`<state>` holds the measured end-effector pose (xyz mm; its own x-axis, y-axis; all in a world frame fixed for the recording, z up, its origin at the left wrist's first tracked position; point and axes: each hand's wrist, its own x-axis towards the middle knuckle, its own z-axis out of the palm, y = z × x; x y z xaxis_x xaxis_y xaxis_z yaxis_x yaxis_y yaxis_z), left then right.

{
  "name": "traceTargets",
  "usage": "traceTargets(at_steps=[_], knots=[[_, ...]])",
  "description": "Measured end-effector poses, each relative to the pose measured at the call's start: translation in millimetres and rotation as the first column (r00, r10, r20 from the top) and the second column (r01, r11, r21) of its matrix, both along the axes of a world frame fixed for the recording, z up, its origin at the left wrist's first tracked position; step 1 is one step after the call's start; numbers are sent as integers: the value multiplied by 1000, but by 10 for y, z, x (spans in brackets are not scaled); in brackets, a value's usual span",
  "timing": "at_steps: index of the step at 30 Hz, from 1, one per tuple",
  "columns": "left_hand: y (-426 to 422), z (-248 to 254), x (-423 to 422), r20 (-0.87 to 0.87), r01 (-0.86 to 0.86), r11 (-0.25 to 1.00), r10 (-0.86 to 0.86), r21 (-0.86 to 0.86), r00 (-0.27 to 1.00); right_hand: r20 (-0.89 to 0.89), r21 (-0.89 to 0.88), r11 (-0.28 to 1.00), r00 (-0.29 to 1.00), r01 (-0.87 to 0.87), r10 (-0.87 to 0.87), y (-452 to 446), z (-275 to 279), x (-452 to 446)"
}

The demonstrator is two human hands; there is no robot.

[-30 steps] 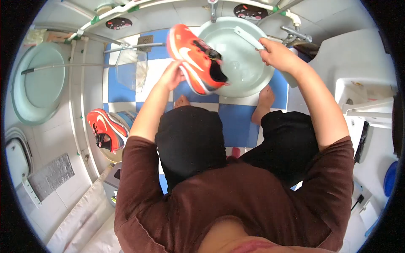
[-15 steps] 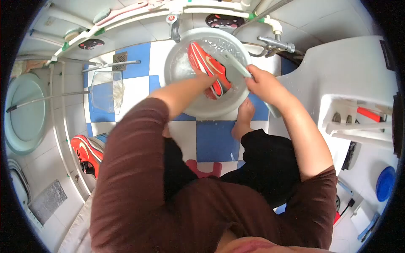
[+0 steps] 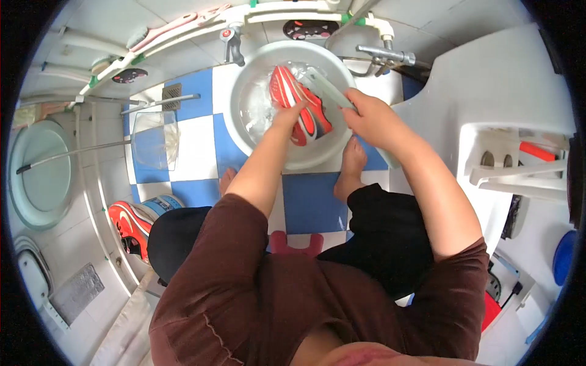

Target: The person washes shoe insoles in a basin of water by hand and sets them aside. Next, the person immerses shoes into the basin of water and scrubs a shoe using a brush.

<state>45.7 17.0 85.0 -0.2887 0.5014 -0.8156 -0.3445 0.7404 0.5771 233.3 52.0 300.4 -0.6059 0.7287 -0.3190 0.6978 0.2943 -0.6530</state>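
A red running shoe (image 3: 284, 86) with pale stripes and a dark heel lies tilted in a white basin (image 3: 234, 116) of water. My left hand (image 3: 289, 114) is closed on the shoe's near side, its thumb across the upper. In my right hand (image 3: 370, 117) is a long pale-green brush (image 3: 328, 88), gripped by its handle. The brush's far end is over the water, just right of the shoe; its bristles are hidden. The handle's other end shows below my right wrist.
A second red shoe (image 3: 129, 227) stands at left beside my leg. A tap (image 3: 232, 46) and a metal valve (image 3: 386, 55) are on the wall behind the basin. A clear plastic container (image 3: 154, 140) sits on the blue-and-white tiles. At right is a white cabinet (image 3: 452, 91).
My left arm has swung inward, and the left hand has shifted slightly up along the shoe. The brush has moved slightly left with my right hand. The view has shifted a little.
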Motion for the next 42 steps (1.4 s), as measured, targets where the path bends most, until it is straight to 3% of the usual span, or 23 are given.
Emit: traceTargets(at_steps=[1, 3, 4, 5, 8, 9, 11, 13, 16, 20, 22, 25, 26, 27, 29, 32, 35, 39, 42], knots=[[-26, -218, -106, 133, 33, 992, -49, 120, 990, 12, 1, 1000, 1000, -6, 6, 26, 22, 8], [-122, -599, -83, -154, 147, 972, -119, 181, 981, 9, -5, 1000, 1000, 4, -4, 34, -3, 29], [-116, -375, -66, -296, 204, 958, -139, 203, 945, 6, -4, 1000, 1000, 4, -4, 47, -9, 28], [-112, -153, -3, -386, 296, 926, -368, -234, 846, 4, 2, 1000, 1000, 4, -4, 53, -3, 24], [-53, -252, 177, -550, 287, 823, -547, -490, 631, 21, -4, 1000, 1000, 21, -21, 28, -12, 30], [23, -235, 193, -477, 237, 834, -493, -499, 728, 37, -11, 999, 999, 34, -33, 11, -9, 36], [144, -285, 71, -321, 411, 819, -546, -401, 774, 59, 56, 998, 998, 33, -37, 107, -37, 37], [52, -282, 18, -243, 477, 824, -552, -306, 798, 76, 155, 988, 997, 12, -24, 102, -197, 66], [103, -131, -8, -290, 427, 895, -446, -131, 847, 68, 6, 993, 990, 119, -120, 178, -290, 12], [-22, 165, -15, -474, 316, 948, -256, 49, 842, 148, -36, 990, 980, 138, -132, 210, -180, 36], [-78, 420, -35, -472, 356, 914, -231, 194, 851, 168, -15, 991, 977, 136, -131, 244, -156, 74], [-148, 794, -145, -609, 516, 790, -239, 330, 756, 228, -93, 982, 963, 166, -142, 288, -89, 123], [-211, 961, -176, -651, 561, 738, -221, 376, 727, 227, -38, 991, 967, 124, -112, 323, -143, 138], [-297, 1400, -152, -693, 594, 745, -254, 304, 674, 231, 16, 997, 969, 80, -82, 377, -243, 166], [-371, 1736, -226, -776, 668, 634, -166, 389, 609, 261, 44, 997, 962, 64, -74, 382, -185, 147], [-482, 2217, -325, -811, 712, 535, -80, 456, 580, 109, -19, 996, 990, 88, -85, 223, 116, 107], [-532, 2376, -517, -770, 686, 493, -50, 535, 636, -170, -138, 990, 985, 2, -26, 128, 184, -28], [-594, 2713, -497, -515, 495, 447, -86, 745, 853, -280, -12, 998, 958, -62, 57, -87, 503, -324], [-599, 2756, -437, -526, 459, 427, 49, 779, 849, -345, -7, 999, 938, -44, 39, -257, 668, -457]])
